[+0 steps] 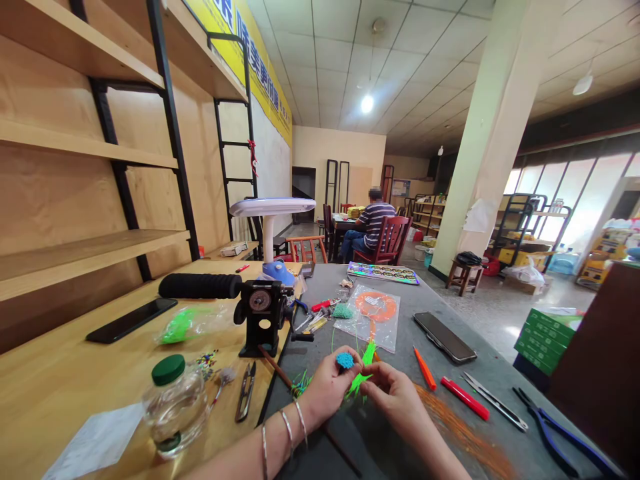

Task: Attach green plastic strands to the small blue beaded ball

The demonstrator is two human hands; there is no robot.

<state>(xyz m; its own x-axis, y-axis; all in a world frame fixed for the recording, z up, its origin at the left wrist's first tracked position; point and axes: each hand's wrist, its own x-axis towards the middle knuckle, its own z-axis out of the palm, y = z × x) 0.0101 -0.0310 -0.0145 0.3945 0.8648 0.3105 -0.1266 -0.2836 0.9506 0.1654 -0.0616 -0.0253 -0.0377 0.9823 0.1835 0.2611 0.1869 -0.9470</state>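
Note:
Pinched in my left hand point(325, 383) is a round cluster of small blue tips point(345, 361), facing up above the thumb and forefinger. Silver bangles point(286, 427) circle that wrist. Close beside it, my right hand point(395, 395) is closed with thumb and forefinger together; what lies between the fingertips is too small to tell. Bright green spiky strands point(359, 383) show between the two hands, partly hidden by the fingers. Orange thin strands point(463, 430) lie on the dark mat under and right of my right forearm. A brown rod point(276, 368) runs beneath my left wrist.
A black crank device point(261, 313) and a water bottle point(175, 403) stand at left. Snips point(245, 392) lie nearby. Right of my hands are a phone point(444, 337), red marker point(465, 398), tweezers point(495, 401) and blue-handled pliers point(560, 427). A person point(374, 223) sits far back.

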